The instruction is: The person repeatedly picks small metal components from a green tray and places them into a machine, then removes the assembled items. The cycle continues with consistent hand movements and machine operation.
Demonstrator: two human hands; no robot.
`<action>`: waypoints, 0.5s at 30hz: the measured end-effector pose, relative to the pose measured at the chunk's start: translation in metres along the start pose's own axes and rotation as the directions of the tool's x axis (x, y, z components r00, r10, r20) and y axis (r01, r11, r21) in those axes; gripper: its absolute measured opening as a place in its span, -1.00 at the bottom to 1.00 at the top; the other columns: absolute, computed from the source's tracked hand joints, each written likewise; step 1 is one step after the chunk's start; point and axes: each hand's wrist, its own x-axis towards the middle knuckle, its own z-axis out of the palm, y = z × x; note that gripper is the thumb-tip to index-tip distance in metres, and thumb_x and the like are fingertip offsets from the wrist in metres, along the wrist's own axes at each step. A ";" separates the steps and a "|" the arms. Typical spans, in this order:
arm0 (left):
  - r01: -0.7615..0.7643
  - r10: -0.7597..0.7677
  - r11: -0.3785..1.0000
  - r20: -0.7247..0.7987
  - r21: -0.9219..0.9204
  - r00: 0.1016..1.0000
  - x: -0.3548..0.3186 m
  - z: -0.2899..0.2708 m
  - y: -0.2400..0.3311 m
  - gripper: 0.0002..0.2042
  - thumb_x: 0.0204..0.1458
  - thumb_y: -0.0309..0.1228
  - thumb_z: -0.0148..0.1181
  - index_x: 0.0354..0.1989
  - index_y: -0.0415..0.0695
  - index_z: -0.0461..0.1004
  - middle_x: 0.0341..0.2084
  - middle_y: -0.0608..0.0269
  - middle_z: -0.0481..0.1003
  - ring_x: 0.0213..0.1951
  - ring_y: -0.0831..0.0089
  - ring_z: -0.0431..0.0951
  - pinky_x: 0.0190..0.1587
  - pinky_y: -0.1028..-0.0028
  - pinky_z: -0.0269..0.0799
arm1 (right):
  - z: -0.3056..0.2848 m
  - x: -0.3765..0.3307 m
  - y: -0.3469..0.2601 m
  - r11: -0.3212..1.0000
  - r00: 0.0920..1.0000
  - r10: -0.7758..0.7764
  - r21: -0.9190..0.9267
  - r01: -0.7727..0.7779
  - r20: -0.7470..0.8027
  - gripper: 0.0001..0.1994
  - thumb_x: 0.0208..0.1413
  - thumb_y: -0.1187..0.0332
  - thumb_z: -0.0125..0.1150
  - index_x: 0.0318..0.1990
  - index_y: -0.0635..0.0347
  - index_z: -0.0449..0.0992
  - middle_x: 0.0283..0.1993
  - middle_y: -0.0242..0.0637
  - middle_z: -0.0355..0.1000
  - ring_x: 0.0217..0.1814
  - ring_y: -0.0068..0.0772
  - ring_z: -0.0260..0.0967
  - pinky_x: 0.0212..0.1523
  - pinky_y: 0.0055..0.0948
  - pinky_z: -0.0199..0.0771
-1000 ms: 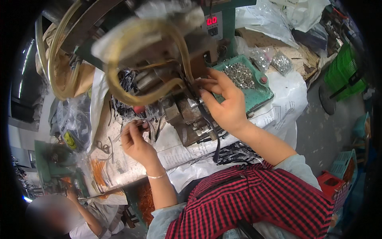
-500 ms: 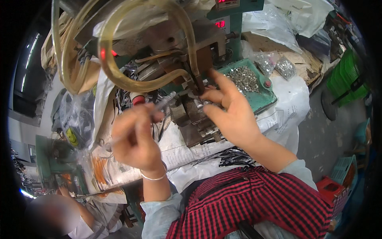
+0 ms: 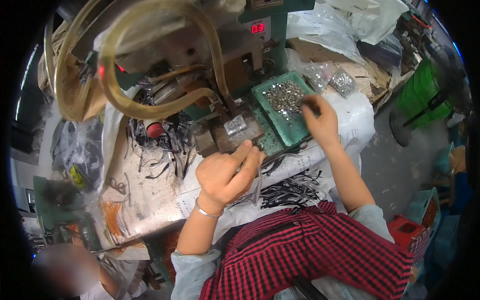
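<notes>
Your left hand [image 3: 222,176] is bent at the fingers, its fingertips at the near edge of a dark, worn steel block [image 3: 220,134]; a thin grey flexible strip [image 3: 258,186] shows below them, though whether it is gripped cannot be told. Your right hand [image 3: 322,122], fingers curled and blurred, is at the right edge of a shallow green rectangular tray [image 3: 292,136]; whether it holds anything cannot be determined. Small silvery metal pieces [image 3: 281,97] lie heaped in the tray, to the right of the block. A shiny silver rectangular plate [image 3: 235,125] sits on top of the block. Nearer you, a bundle of thin black and grey strips [image 3: 287,192] lies on the bench [image 3: 150,202]. Left of the block is a red round button [image 3: 154,130]; a looped yellowish translucent hose [image 3: 216,55] rises beyond.
</notes>
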 end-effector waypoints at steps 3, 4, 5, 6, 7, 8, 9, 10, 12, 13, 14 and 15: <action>0.004 -0.005 1.000 0.023 0.011 1.000 0.000 -0.002 0.000 -0.74 -0.17 -0.52 0.55 -0.26 -0.10 0.67 -0.32 0.22 0.68 -0.58 0.50 0.50 -0.56 0.53 0.35 | -0.004 -0.023 -0.013 0.954 0.985 -0.101 -0.268 0.137 0.143 -0.84 0.03 0.45 0.36 -0.22 0.27 0.61 -0.17 -0.18 0.55 -0.08 -0.16 0.50 -0.02 -0.28 0.47; 0.032 -0.033 0.999 0.047 0.015 0.998 0.001 -0.004 0.002 -0.72 -0.20 -0.55 0.55 -0.25 -0.10 0.67 -0.34 0.21 0.68 -0.55 0.46 0.53 -0.55 0.51 0.39 | -0.002 -0.025 -0.019 0.930 0.982 -0.115 -0.330 0.159 0.151 -0.85 0.00 0.45 0.38 -0.26 0.27 0.60 -0.20 -0.16 0.53 -0.08 -0.08 0.48 -0.02 -0.23 0.46; 0.047 -0.047 0.999 0.021 -0.019 0.999 -0.002 -0.001 0.002 -0.72 -0.19 -0.54 0.55 -0.23 -0.10 0.68 -0.29 0.20 0.70 -0.53 0.46 0.55 -0.53 0.51 0.39 | 0.001 -0.027 -0.023 0.903 0.978 -0.131 -0.388 0.184 0.160 -0.85 -0.03 0.45 0.39 -0.29 0.27 0.60 -0.23 -0.14 0.52 -0.08 -0.01 0.46 -0.01 -0.17 0.45; 0.086 -0.085 0.996 0.029 -0.037 0.996 -0.002 -0.003 0.006 -0.71 -0.18 -0.53 0.54 -0.21 -0.10 0.68 -0.26 0.19 0.70 -0.52 0.46 0.56 -0.52 0.51 0.40 | 0.005 -0.027 -0.026 0.876 0.978 -0.138 -0.441 0.193 0.154 -0.87 -0.02 0.44 0.38 -0.32 0.24 0.59 -0.23 -0.14 0.51 -0.07 0.00 0.45 -0.02 -0.13 0.44; 0.124 -0.122 0.991 0.051 -0.040 0.991 -0.003 -0.007 0.008 -0.70 -0.17 -0.53 0.54 -0.20 -0.11 0.68 -0.23 0.17 0.70 -0.51 0.46 0.57 -0.51 0.51 0.40 | 0.010 -0.026 -0.024 0.857 0.978 -0.145 -0.475 0.200 0.150 -0.90 -0.02 0.43 0.36 -0.34 0.22 0.59 -0.23 -0.14 0.50 -0.05 0.00 0.44 -0.02 -0.09 0.44; 0.164 -0.161 0.986 0.070 -0.040 0.985 -0.005 -0.010 0.013 -0.69 -0.17 -0.53 0.53 -0.18 -0.11 0.67 -0.20 0.15 0.70 -0.50 0.45 0.57 -0.50 0.51 0.40 | 0.015 -0.026 -0.022 0.837 0.977 -0.153 -0.506 0.208 0.148 -0.92 -0.01 0.42 0.34 -0.36 0.20 0.59 -0.24 -0.15 0.49 -0.04 0.01 0.43 -0.03 -0.05 0.43; 0.235 -0.232 0.967 0.049 -0.096 0.972 -0.009 -0.013 0.019 -0.68 -0.15 -0.53 0.52 -0.15 -0.12 0.67 -0.15 0.12 0.69 -0.48 0.45 0.58 -0.49 0.51 0.40 | 0.020 -0.026 -0.024 0.810 0.974 -0.164 -0.543 0.222 0.154 -0.93 0.00 0.44 0.32 -0.36 0.20 0.58 -0.24 -0.15 0.49 -0.04 0.01 0.43 -0.05 -0.05 0.43; 0.303 -0.304 0.940 0.020 -0.156 0.953 -0.016 -0.016 0.024 -0.66 -0.14 -0.53 0.51 -0.12 -0.13 0.66 -0.10 0.09 0.69 -0.47 0.44 0.59 -0.48 0.50 0.40 | 0.022 -0.025 -0.029 0.777 0.971 -0.179 -0.583 0.239 0.159 -0.95 0.01 0.46 0.29 -0.36 0.19 0.57 -0.25 -0.15 0.49 -0.05 0.02 0.43 -0.06 -0.04 0.42; 0.281 -0.283 0.951 0.001 -0.126 0.959 -0.043 -0.033 0.035 -0.64 -0.13 -0.49 0.49 -0.08 -0.14 0.65 -0.03 0.13 0.66 -0.49 0.47 0.55 -0.47 0.50 0.40 | 0.023 -0.031 -0.035 0.741 0.967 -0.206 -0.621 0.256 0.153 -0.92 0.04 0.49 0.25 -0.29 0.19 0.56 -0.26 -0.14 0.48 -0.07 0.04 0.44 -0.09 -0.02 0.42; 0.323 -0.317 0.945 0.101 -0.056 0.943 -0.047 -0.056 0.041 -0.70 -0.08 -0.53 0.41 -0.10 -0.15 0.65 -0.02 0.11 0.65 -0.47 0.45 0.57 -0.45 0.49 0.44 | 0.026 -0.030 -0.031 0.762 0.963 -0.233 -0.590 0.268 0.136 -0.91 0.05 0.49 0.25 -0.27 0.18 0.55 -0.26 -0.13 0.48 -0.08 0.04 0.44 -0.10 -0.01 0.41; 0.333 -0.341 0.940 0.169 0.076 0.925 -0.049 -0.080 0.043 -0.73 -0.05 -0.56 0.35 -0.11 -0.16 0.64 -0.02 0.10 0.65 -0.47 0.40 0.59 -0.43 0.48 0.46 | 0.024 -0.030 -0.021 0.775 0.959 -0.256 -0.567 0.279 0.122 -0.90 0.06 0.49 0.25 -0.25 0.17 0.55 -0.26 -0.13 0.48 -0.09 0.05 0.44 -0.11 0.00 0.41; 0.388 -0.405 0.902 0.059 0.187 0.912 -0.054 -0.095 0.036 -0.77 0.01 -0.58 0.29 -0.12 -0.21 0.63 -0.06 0.10 0.66 -0.41 0.35 0.61 -0.37 0.44 0.49 | 0.015 -0.033 -0.011 0.775 0.957 -0.269 -0.566 0.281 0.106 -0.89 0.07 0.49 0.24 -0.24 0.17 0.54 -0.26 -0.12 0.48 -0.10 0.06 0.44 -0.12 0.01 0.41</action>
